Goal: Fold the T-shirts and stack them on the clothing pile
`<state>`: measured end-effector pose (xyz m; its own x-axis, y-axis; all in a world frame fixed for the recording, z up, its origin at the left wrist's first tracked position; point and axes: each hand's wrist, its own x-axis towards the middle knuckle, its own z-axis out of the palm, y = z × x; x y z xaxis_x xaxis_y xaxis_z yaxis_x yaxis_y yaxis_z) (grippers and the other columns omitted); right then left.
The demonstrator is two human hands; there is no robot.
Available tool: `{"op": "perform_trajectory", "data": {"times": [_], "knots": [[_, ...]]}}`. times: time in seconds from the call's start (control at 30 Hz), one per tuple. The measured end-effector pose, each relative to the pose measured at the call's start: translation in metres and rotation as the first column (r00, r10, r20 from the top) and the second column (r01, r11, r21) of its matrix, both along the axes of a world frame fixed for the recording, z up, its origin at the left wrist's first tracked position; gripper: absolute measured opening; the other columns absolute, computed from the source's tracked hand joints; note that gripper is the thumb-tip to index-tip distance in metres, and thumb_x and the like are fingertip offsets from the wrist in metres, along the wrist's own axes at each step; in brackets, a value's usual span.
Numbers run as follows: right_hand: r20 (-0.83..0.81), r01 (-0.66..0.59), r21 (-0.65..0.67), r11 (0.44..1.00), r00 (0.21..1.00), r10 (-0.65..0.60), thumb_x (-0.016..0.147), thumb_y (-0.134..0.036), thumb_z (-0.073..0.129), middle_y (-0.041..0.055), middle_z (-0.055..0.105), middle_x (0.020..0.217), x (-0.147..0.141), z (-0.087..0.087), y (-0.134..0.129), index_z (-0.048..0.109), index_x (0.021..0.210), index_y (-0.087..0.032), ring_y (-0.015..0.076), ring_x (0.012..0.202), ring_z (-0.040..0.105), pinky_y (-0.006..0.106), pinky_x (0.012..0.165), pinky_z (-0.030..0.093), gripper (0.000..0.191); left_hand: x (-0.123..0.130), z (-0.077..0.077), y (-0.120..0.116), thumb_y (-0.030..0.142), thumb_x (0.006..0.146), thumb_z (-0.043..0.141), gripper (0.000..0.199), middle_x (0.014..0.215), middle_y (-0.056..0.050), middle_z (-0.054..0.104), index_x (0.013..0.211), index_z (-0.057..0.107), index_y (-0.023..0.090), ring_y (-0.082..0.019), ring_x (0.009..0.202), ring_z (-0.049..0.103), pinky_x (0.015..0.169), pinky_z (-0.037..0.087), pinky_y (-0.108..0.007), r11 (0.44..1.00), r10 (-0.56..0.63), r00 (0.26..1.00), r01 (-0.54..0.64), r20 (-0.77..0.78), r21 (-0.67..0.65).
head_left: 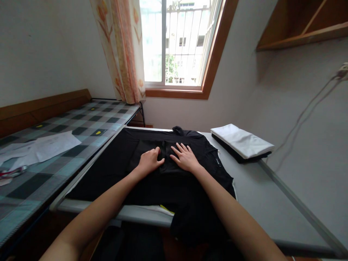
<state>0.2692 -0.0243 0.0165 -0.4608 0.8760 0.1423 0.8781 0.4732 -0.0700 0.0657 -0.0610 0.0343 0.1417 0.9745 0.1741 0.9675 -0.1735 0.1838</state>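
Note:
A black garment (pixel 108 174) lies spread over the table, part of it hanging over the front edge. On its middle rests a smaller folded dark cloth (pixel 144 145). My left hand (pixel 150 160) is on the cloth with its fingers curled in and the thumb pointing right; what they hold, if anything, is hidden. Just to its right, my right hand (pixel 185 158) lies flat on the same dark cloth, fingers spread. A white and a yellow edge show beneath the garment at the front.
A stack of folded white cloth (pixel 243 140) on black cloth sits at the table's (pixel 261 195) back right. At left, papers (pixel 51 146) lie on a checkered bed (pixel 62 181). A curtain (pixel 127 50) hangs by the window; a wooden shelf (pixel 318 36) is upper right.

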Motion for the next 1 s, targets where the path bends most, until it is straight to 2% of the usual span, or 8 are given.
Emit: {"op": "perform_trajectory", "data": {"times": [0.27, 0.43, 0.53, 0.67, 0.77, 0.83, 0.93, 1.0], "knots": [[0.017, -0.022, 0.074, 0.997, 1.000, 0.021, 0.098, -0.057, 0.028, 0.0087, 0.031, 0.158, -0.014, 0.003, -0.006, 0.041, 0.148, -0.026, 0.0308, 0.145, 0.025, 0.053, 0.117, 0.016, 0.060, 0.002, 0.006, 0.005, 0.024, 0.087, 0.052, 0.020, 0.096, -0.009, 0.072, 0.105, 0.061, 0.020, -0.024, 0.089, 0.069, 0.076, 0.049, -0.029, 0.998, -0.049, 0.998, 0.047, -0.048, -0.034], [0.000, -0.043, 0.044, 0.998, 0.999, 0.043, 0.098, -0.055, 0.031, 0.0102, 0.032, 0.157, -0.015, 0.003, -0.005, 0.042, 0.148, -0.025, 0.0320, 0.145, 0.027, 0.053, 0.115, 0.021, 0.060, 0.002, 0.005, 0.008, 0.022, 0.085, 0.054, 0.017, 0.085, -0.006, 0.071, 0.097, 0.065, 0.020, -0.022, 0.080, 0.068, 0.073, 0.048, -0.028, 0.992, -0.124, 0.991, 0.125, 0.043, -0.009], [-0.015, -0.049, 0.069, 0.996, 0.999, 0.050, 0.098, -0.054, 0.033, 0.0108, 0.035, 0.156, -0.013, 0.003, -0.006, 0.044, 0.146, -0.023, 0.0322, 0.144, 0.028, 0.054, 0.116, 0.019, 0.059, 0.002, 0.003, 0.007, 0.027, 0.087, 0.054, 0.016, 0.086, -0.005, 0.070, 0.096, 0.066, 0.022, -0.021, 0.081, 0.067, 0.072, 0.048, -0.029, 0.990, -0.143, 0.988, 0.143, 0.057, 0.004], [-0.054, -0.083, 0.124, 0.989, 0.995, 0.090, 0.099, -0.053, 0.031, 0.0090, 0.036, 0.155, -0.012, 0.004, -0.010, 0.046, 0.146, -0.024, 0.0296, 0.145, 0.027, 0.053, 0.117, 0.016, 0.057, 0.002, -0.001, 0.008, 0.033, 0.094, 0.046, 0.025, 0.100, -0.008, 0.066, 0.100, 0.066, 0.021, -0.022, 0.095, 0.063, 0.084, 0.048, -0.032, 0.975, -0.173, 0.984, 0.164, 0.046, 0.153], [-0.061, -0.118, 0.096, 0.988, 0.990, 0.124, 0.099, -0.054, 0.031, 0.0090, 0.036, 0.155, -0.012, 0.001, -0.011, 0.043, 0.147, -0.025, 0.0301, 0.144, 0.028, 0.054, 0.116, 0.018, 0.058, 0.003, -0.008, 0.009, 0.034, 0.097, 0.041, 0.034, 0.122, -0.011, 0.062, 0.120, 0.061, 0.019, -0.024, 0.115, 0.057, 0.099, 0.042, -0.038, 0.956, -0.208, 0.975, 0.186, 0.073, 0.227], [-0.063, -0.137, 0.064, 0.988, 0.988, 0.141, 0.098, -0.053, 0.033, 0.0100, 0.038, 0.154, -0.013, -0.002, -0.011, 0.044, 0.146, -0.023, 0.0308, 0.144, 0.029, 0.054, 0.116, 0.020, 0.057, 0.005, -0.016, 0.011, 0.034, 0.099, 0.038, 0.040, 0.136, -0.012, 0.055, 0.131, 0.054, 0.018, -0.024, 0.129, 0.048, 0.107, 0.036, -0.041, 0.957, -0.250, 0.965, 0.234, 0.080, 0.173], [-0.138, -0.142, 0.063, 0.988, 0.979, 0.149, 0.099, -0.045, 0.037, 0.0094, 0.048, 0.148, -0.011, 0.001, -0.009, 0.053, 0.138, -0.021, 0.0274, 0.139, 0.038, 0.049, 0.116, 0.021, 0.049, 0.007, -0.025, 0.011, 0.036, 0.101, 0.033, 0.045, 0.146, -0.013, 0.049, 0.139, 0.047, 0.017, -0.025, 0.140, 0.037, 0.114, 0.027, -0.048, 0.956, -0.291, 0.956, 0.289, 0.038, 0.049], [-0.234, -0.057, 0.084, 0.995, 0.969, 0.076, 0.098, -0.039, 0.040, 0.0090, 0.057, 0.137, -0.005, 0.009, -0.006, 0.060, 0.128, -0.021, 0.0238, 0.128, 0.049, 0.042, 0.112, 0.030, 0.040, 0.008, -0.028, 0.010, 0.039, 0.101, 0.033, 0.048, 0.148, -0.013, 0.046, 0.141, 0.045, 0.016, -0.027, 0.142, 0.034, 0.115, 0.024, -0.050, 0.956, -0.291, 0.957, 0.291, 0.005, 0.025]]}}
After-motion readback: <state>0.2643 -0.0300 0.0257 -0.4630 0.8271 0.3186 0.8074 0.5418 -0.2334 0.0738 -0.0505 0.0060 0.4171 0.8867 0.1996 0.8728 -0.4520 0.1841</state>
